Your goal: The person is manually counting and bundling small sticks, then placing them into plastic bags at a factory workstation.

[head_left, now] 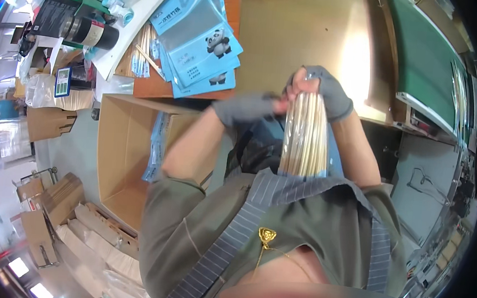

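Note:
A clear plastic packet of chopsticks (307, 135) stands upright close to my chest, its lower end light blue. My right hand (332, 92), in a grey fingerless glove, is closed on the packet's top end, with the fingertips bunched over the plastic. My left hand (250, 108), gloved the same way, is smeared by motion. Its fingertips come up to the packet's left edge near the top; whether they grip the plastic cannot be made out.
Flat blue printed bags (199, 42) with a panda picture lie stacked at the table's left. Loose chopsticks (145, 52) are beside them. An open cardboard box (117, 156) with blue packets stands below left. A black thermos (93, 33) lies on a white surface; a green panel (427, 68) stands right.

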Demonstrator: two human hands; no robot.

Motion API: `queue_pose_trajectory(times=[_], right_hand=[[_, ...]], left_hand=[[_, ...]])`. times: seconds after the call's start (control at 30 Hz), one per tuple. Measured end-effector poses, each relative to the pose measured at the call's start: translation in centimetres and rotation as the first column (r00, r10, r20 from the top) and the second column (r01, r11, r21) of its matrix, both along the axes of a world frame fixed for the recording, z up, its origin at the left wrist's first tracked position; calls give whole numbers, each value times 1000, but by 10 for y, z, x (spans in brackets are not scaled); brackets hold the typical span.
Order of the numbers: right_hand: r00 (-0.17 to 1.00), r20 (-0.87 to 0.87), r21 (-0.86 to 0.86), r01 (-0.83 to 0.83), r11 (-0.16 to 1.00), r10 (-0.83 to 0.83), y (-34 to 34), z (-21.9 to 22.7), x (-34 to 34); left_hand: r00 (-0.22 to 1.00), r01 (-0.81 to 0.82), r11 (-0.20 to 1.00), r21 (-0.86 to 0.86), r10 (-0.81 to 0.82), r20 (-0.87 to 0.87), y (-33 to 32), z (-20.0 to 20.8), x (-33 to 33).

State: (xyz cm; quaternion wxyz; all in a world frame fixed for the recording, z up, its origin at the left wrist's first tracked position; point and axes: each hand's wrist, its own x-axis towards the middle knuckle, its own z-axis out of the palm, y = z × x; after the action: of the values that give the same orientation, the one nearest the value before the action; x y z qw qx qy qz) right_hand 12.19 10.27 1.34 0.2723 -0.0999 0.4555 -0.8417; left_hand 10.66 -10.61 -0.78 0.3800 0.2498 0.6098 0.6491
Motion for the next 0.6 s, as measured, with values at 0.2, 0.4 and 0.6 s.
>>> queue_pose_trajectory(times=[0.2, 0.4, 0.6], right_hand=[[983, 84, -72, 171, 983, -164, -10, 12, 24], [968, 32, -12, 248, 969, -248, -17, 17, 41], [962, 22, 38, 271, 962, -271, -17, 28, 53]], left_hand=[[316, -820, 304, -485, -467, -826, -129, -55, -64], [436, -706, 398, -586, -409, -802, -155, -46, -86], [533, -677, 573, -462, -51, -845, -185, -28, -110]])
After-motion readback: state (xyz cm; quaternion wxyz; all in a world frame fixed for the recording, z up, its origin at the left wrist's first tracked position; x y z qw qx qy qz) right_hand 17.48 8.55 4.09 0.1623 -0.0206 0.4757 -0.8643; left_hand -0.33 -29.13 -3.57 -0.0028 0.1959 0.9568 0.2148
